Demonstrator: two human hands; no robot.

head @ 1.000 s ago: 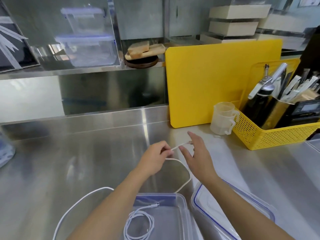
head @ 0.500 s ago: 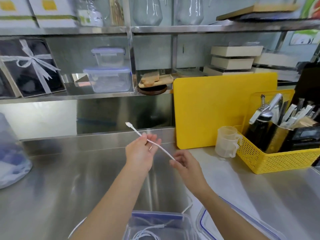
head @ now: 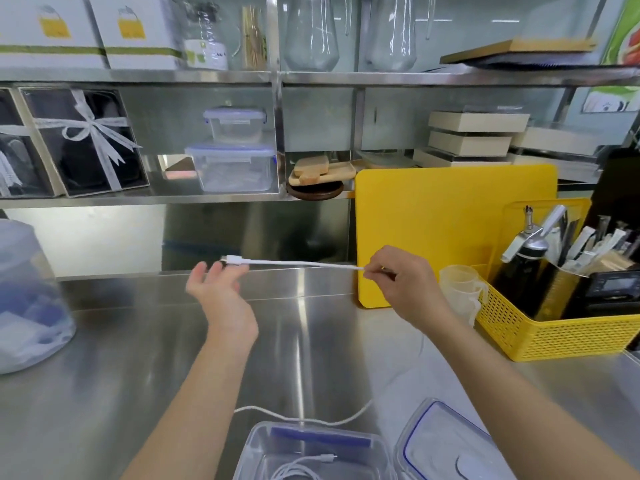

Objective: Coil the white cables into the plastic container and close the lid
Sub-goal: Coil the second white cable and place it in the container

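Observation:
A white cable (head: pixel 294 263) stretches level above the steel counter. My right hand (head: pixel 403 285) pinches it at its right part, and the plug end rests across the fingertips of my left hand (head: pixel 221 296), whose palm faces up with fingers spread. The rest of that cable hangs from my right hand and curves over the counter behind the container. The clear plastic container (head: pixel 263 441) sits at the bottom middle with another coiled white cable (head: pixel 298 471) inside. Its blue-rimmed lid (head: pixel 436 441) lies flat just to the right.
A yellow cutting board (head: pixel 450 233) leans on the back wall. A yellow basket (head: pixel 561 327) of utensils and a clear measuring cup (head: pixel 460 289) stand at the right. A large translucent tub (head: pixel 27 299) sits at the left. Shelves above hold boxes and containers.
My view has tilted up. The hands rose and spread apart, pulling the cable end out level. My left hand went from gripping the cable to lying open under its plug.

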